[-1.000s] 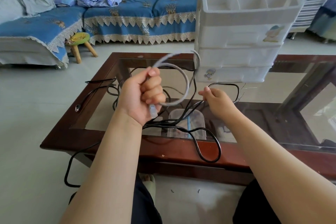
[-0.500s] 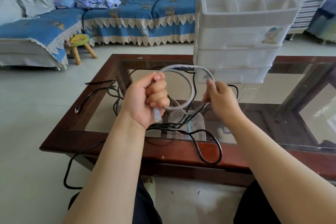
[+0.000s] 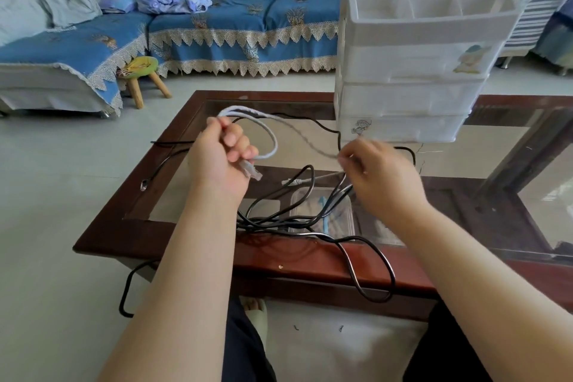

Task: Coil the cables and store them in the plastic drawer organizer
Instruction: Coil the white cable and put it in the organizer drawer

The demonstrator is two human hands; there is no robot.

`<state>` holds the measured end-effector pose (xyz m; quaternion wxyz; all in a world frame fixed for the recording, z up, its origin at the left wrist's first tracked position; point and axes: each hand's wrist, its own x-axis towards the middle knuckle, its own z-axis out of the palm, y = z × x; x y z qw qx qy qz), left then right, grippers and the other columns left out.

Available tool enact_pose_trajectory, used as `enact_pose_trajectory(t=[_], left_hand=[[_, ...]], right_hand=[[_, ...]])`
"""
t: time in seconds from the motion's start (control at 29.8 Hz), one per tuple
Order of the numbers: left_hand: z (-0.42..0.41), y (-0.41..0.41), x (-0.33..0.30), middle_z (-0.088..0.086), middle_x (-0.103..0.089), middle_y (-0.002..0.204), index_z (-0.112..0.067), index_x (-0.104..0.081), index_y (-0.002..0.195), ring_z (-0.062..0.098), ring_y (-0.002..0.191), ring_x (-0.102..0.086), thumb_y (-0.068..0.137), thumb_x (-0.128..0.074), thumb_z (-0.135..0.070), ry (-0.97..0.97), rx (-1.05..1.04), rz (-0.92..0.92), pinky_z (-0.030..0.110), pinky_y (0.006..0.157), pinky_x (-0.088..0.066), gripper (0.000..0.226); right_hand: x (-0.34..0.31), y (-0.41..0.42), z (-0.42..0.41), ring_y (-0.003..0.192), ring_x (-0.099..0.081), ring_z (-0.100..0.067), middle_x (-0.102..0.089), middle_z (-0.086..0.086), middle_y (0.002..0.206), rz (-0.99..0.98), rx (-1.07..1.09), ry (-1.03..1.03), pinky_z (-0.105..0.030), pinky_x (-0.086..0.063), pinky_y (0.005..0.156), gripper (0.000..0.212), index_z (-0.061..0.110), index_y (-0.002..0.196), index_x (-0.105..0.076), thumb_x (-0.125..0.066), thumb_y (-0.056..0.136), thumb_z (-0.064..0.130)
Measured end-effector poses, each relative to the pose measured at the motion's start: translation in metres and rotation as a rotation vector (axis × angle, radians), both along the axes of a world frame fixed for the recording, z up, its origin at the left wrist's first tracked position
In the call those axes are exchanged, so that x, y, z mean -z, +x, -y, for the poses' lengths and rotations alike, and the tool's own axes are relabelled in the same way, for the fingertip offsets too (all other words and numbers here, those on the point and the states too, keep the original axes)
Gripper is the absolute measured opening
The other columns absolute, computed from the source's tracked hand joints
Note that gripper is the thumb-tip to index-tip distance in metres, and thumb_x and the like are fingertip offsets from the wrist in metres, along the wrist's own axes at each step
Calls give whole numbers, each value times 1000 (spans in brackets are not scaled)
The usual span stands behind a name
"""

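right hand (image 3: 376, 175) drew white cable (image 3: 266, 136) sideways, both hands gripping.

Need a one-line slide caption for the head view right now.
Left hand grips a partly coiled grey cable; right hand pinches its loose run, black cables waiting.

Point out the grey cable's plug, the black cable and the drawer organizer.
grey cable's plug (image 3: 251, 171), head view, on the clear connector below the left hand.
black cable (image 3: 379, 267), head view, on the loop over the table's near edge.
drawer organizer (image 3: 409, 102), head view, on the middle drawer front.
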<state>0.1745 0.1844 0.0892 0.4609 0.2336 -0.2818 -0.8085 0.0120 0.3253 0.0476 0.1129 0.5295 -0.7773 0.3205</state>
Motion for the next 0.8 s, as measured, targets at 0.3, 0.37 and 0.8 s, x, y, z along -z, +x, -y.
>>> enact_pose_trajectory(t=[0.3, 0.37, 0.8], left_hand=[[-37, -17, 7, -6, -62, 60, -15, -48, 81, 12, 60, -59, 105, -27, -33, -707, 270, 909, 27, 60, -48, 37], [-39, -19, 9, -8, -53, 62, -16, -48, 76, 13, 63, -49, 104, -31, -34, -775, 327, 968, 29, 67, -41, 37], [-52, -28, 8, -8, -26, 45, -13, -50, 77, 3, 33, -19, 102, -33, -34, -324, 863, 367, 18, 36, -24, 36]], right_hand=[[4, 39, -4, 75, -51, -25, -56, -2, 83, -409, -260, -35, -35, -37, 64, 30, 20, 87, -67, -47, 92, 41], [1, 37, -5, 72, -52, -24, -57, -2, 80, -356, -304, -99, -33, -35, 62, 30, 18, 85, -67, -49, 91, 41], [-16, -16, -9, 81, -47, -11, -52, 6, 83, 259, -264, -225, -15, -37, 72, 30, 19, 82, -55, -59, 82, 49]])
